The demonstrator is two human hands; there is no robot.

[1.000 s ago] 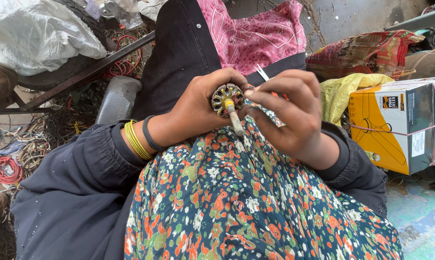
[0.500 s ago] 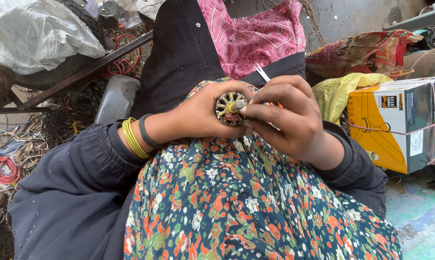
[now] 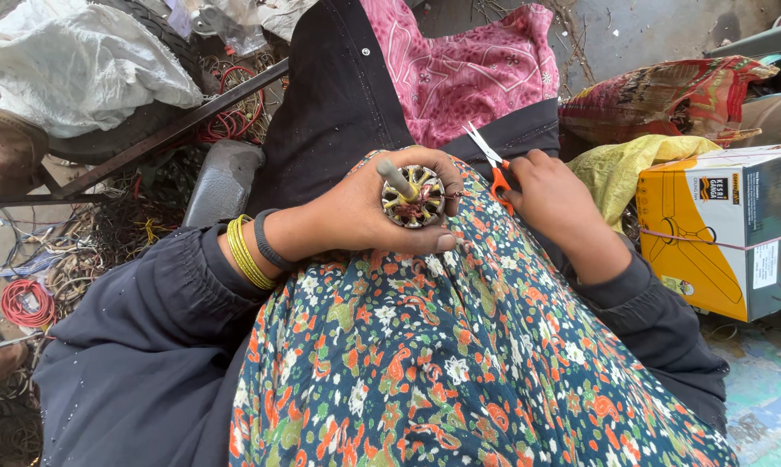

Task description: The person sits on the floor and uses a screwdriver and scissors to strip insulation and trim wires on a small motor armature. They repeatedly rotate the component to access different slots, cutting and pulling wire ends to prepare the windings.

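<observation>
A floral lap point(image 3: 460, 363) fills the view, a yellow box point(image 3: 719, 229) to its right. The right hand point(image 3: 563, 207) has drawn back from the rotor point(image 3: 414, 197) since a moment ago and now grips small scissors point(image 3: 492, 166), blades barely parted, pointing up and away; cutting looks paused. The left hand point(image 3: 356, 212) lies palm-in across the lap, fingers point(image 3: 438, 245) wrapped tight round the rotor, its shaft tilted up and left, copper windings facing up

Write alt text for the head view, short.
Left hand grips a small motor armature with a metal shaft over a floral-clothed lap, while the right hand holds orange-handled scissors beside it. A yellow cardboard box sits at right.
</observation>
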